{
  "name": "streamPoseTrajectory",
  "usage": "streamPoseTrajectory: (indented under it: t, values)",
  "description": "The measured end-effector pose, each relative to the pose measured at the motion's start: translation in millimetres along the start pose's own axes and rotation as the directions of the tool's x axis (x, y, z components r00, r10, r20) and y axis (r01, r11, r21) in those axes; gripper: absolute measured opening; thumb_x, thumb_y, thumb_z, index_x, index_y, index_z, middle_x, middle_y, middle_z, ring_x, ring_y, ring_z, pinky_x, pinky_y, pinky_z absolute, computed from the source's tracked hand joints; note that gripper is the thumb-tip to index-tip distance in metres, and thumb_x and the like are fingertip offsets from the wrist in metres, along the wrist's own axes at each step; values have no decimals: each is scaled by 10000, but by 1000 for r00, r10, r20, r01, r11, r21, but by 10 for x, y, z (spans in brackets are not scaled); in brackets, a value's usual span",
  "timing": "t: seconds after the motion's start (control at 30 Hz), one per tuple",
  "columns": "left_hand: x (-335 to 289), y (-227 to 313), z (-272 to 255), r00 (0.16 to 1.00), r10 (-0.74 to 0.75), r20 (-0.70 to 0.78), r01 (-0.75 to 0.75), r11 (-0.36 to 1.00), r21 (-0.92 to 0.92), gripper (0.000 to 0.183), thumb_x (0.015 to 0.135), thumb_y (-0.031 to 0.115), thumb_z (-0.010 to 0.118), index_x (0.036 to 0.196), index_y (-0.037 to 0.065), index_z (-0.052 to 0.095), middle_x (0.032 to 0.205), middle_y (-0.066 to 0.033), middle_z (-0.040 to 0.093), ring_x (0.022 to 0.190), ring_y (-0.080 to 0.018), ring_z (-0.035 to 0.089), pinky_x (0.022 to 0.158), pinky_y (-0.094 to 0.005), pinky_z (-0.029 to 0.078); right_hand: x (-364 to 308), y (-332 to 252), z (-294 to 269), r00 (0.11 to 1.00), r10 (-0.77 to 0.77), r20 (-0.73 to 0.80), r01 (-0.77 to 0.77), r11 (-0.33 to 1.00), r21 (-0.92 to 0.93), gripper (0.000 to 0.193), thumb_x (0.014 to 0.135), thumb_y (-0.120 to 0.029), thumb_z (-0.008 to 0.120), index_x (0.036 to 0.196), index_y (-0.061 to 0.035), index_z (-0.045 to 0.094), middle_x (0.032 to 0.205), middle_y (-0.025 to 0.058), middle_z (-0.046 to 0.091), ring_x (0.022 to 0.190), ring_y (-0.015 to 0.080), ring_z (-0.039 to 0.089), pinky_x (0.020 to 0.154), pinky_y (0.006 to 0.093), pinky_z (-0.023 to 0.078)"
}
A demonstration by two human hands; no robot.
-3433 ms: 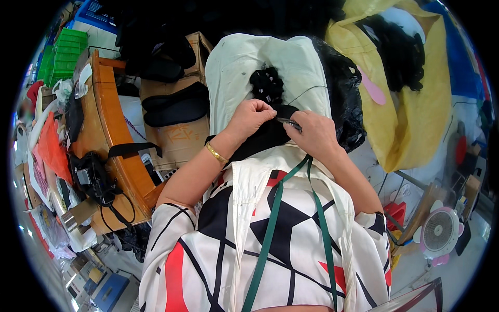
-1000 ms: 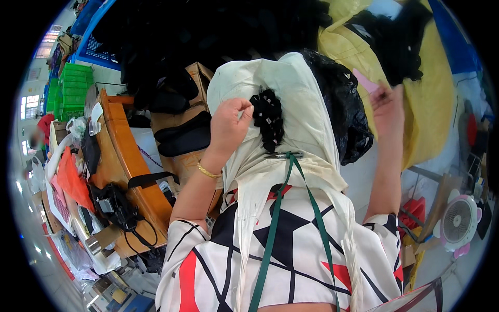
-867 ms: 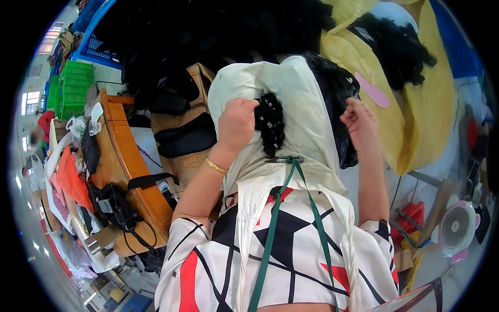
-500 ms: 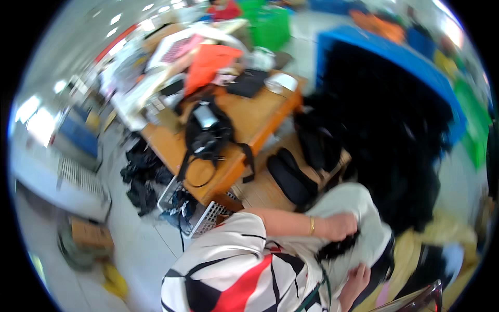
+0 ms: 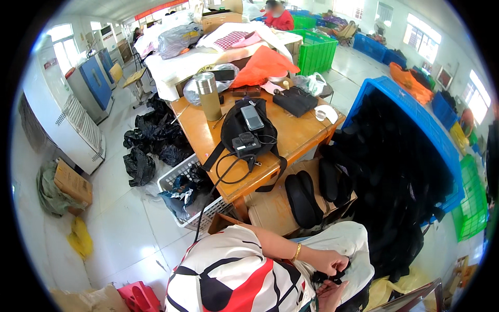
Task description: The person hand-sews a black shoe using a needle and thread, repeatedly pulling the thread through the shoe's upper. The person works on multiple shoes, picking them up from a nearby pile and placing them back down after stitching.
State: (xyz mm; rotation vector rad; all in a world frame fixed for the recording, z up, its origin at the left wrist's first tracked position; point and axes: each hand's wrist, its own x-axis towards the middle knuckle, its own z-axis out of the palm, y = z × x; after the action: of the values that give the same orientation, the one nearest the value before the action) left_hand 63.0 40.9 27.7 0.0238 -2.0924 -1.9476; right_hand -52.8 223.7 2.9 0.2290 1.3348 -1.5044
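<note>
Fingers of the left hand [image 5: 331,261] are closed on a black bunch [image 5: 318,279] over the white-covered lap [image 5: 347,236]; the state of the right hand [image 5: 329,295] I cannot tell. A black heap [image 5: 397,171] fills a blue crate [image 5: 443,132]; a white perforated basket [image 5: 214,209] holds plastic bags [image 5: 179,200]. Backpack [image 5: 234,125] and tumbler [image 5: 209,101] crowd the worktop [image 5: 193,124].

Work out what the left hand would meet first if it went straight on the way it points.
Probably the black bundle, which lies at the left hand; past it, the white cloth over the lap. Depth is unclear here.
</note>
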Motion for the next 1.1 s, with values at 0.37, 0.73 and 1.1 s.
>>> streamPoseTrajectory:
  t: [0.37,0.73,1.1]
  values:
    - [-72,-2,37,990,113,84,-122,987,106,170,753,27,657,919,37,620,936,-61,652,987,-238,599,795,-355,502,-403,-72,10,902,-412,130,422,774,-472,293,998,-252,594,902,23,629,755,31,553,682,125,516,629,293,472]
    - [-118,17,194,974,-83,209,81,997,16,259,859,228,724,944,-14,696,745,-61,639,564,-150,615,495,-281,522,-541,140,226,323,-872,368,646,-81,-759,395,1019,-263,530,747,22,544,610,148,510,561,294,525,535,410,407]
    - [-133,375,162,936,-319,150,343,922,-178,185,933,86,671,1096,0,681,871,8,668,740,-50,585,677,-218,495,-693,40,401,542,-840,31,639,389,-663,244,956,-123,591,770,13,513,675,136,443,616,229,456,590,366,390]
